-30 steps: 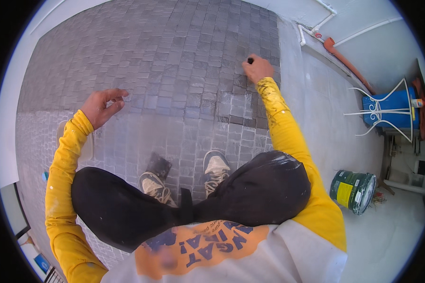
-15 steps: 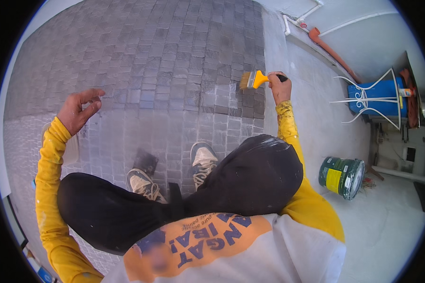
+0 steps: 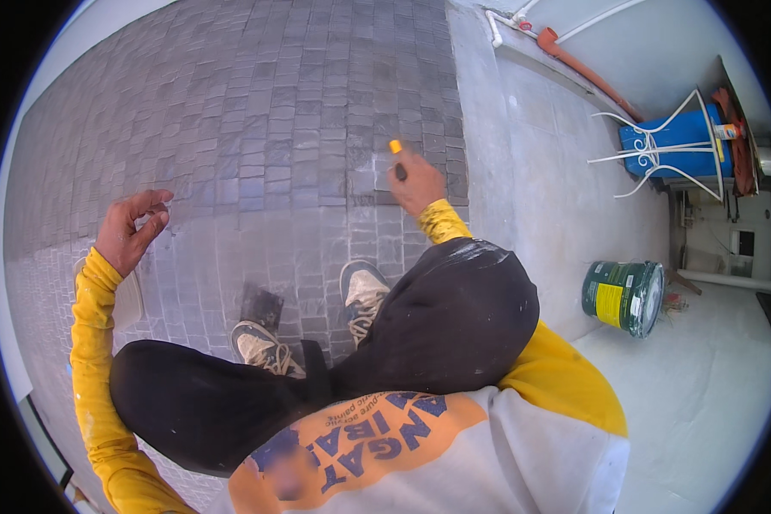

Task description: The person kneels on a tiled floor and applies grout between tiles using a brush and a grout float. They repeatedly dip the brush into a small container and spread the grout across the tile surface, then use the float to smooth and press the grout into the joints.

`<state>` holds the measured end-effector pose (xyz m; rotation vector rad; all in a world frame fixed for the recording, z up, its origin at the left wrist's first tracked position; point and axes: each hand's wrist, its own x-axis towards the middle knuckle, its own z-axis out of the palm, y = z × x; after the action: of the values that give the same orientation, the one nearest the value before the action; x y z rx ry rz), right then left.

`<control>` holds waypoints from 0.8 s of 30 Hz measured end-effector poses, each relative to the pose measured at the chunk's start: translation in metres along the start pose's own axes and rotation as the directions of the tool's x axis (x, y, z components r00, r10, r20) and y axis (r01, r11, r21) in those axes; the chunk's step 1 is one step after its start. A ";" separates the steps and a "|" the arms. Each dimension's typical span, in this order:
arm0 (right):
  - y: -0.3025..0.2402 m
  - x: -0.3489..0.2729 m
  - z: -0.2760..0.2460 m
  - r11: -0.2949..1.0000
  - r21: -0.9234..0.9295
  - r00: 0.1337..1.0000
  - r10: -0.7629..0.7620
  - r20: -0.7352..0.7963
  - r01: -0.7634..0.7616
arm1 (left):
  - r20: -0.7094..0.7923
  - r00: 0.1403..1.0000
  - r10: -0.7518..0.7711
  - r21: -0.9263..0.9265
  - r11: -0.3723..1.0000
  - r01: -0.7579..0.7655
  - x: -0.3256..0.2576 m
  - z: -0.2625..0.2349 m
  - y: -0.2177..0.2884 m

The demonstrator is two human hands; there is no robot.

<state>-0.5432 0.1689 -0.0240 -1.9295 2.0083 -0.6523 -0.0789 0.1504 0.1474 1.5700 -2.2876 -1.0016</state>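
My right hand (image 3: 418,184) is closed around a paintbrush (image 3: 395,146) with a yellow and black handle. It hangs over the grey paving (image 3: 274,163), near the paving's right edge. The bristles are hard to make out from here; a pale wet-looking patch shows on the blocks beside the hand. Out to the left, my left hand (image 3: 133,230) hovers above the paving with its fingers bent and the thumb apart from them. No tool shows in it. A pale tub (image 3: 128,295) stands by my left forearm, partly hidden behind it.
My shoes (image 3: 367,295) rest on the paving, a dark square patch (image 3: 262,308) beside the left one. On the concrete strip at right stand a green bucket (image 3: 623,297) and a blue container (image 3: 672,146) behind white curled metalwork (image 3: 655,157). An orange pipe (image 3: 587,73) runs along the wall.
My right hand has swung left and slightly down with the paintbrush, which is now turned so that little of it shows. My left hand has dropped a little and its fingers curl more.
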 end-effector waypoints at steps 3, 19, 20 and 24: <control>-0.034 -0.020 0.028 0.936 0.246 0.965 -0.263 0.018 0.250 | -0.012 1.000 -0.026 -0.050 0.998 0.026 0.000 0.003 0.000; 0.018 0.107 0.021 0.972 0.169 0.976 -0.134 -0.169 0.163 | 0.124 0.952 -0.279 -0.132 0.946 0.295 -0.011 0.023 -0.088; 0.015 0.119 0.023 0.961 0.226 0.979 -0.122 -0.165 0.158 | 0.113 0.953 -0.282 -0.058 0.955 0.290 -0.020 0.030 -0.097; 0.017 0.127 0.011 0.991 0.131 0.999 0.035 -0.022 -0.032 | 0.105 0.986 -0.130 0.158 0.981 0.112 -0.054 0.101 -0.116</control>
<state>-0.5612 0.0417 -0.0281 -1.8173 1.9559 -0.7812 -0.0203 0.2163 0.0107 1.7744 -2.4213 -0.9908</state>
